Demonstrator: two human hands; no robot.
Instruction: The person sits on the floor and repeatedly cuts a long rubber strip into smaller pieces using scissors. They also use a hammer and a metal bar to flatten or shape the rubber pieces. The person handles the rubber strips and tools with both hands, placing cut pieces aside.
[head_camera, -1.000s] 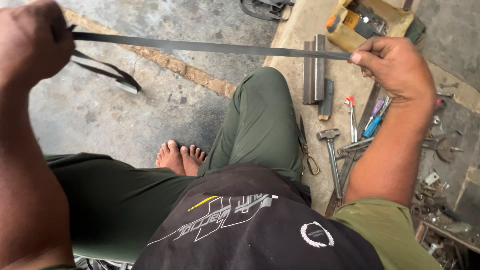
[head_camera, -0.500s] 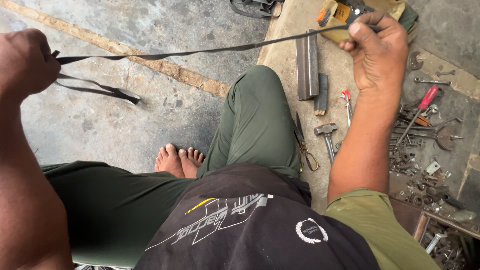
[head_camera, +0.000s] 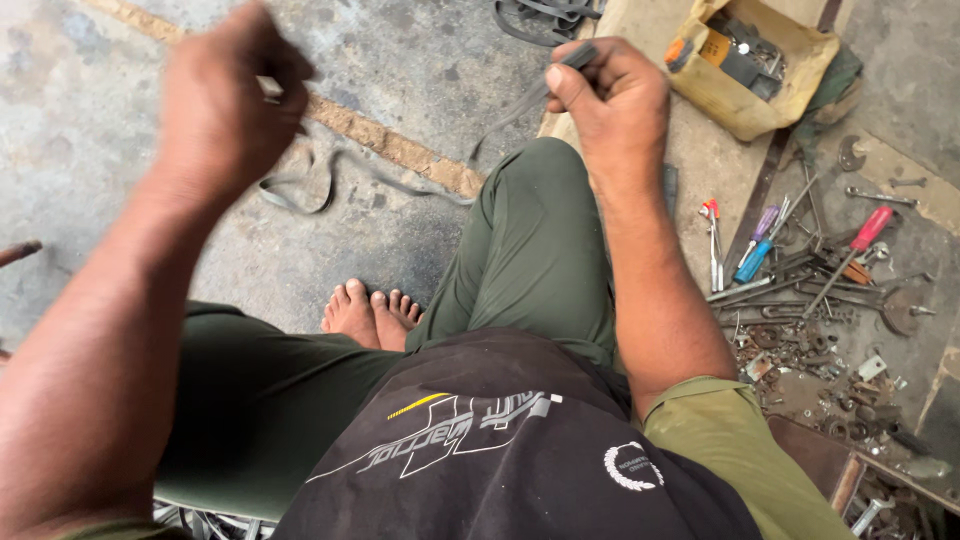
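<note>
My right hand (head_camera: 610, 95) is shut on one end of a long dark rubber strip (head_camera: 400, 185), held above my bent knee. The strip sags down from that hand and loops slack over the concrete floor. My left hand (head_camera: 225, 100) is raised at the upper left, blurred, with its fingers closed; the strip's other end seems to run up to it, but the blur hides the grip. I sit on the floor in green trousers with a dark apron over my lap, and bare toes (head_camera: 365, 310) show between my legs.
A yellow box (head_camera: 790, 100) of parts stands at the upper right. Screwdrivers (head_camera: 860, 235), wrenches, nuts and scrap metal lie scattered on the floor at the right. A coil of dark strips (head_camera: 540, 15) lies at the top edge.
The strip was stretched taut between both hands; now my hands have come closer together and it hangs slack in a loop on the floor.
</note>
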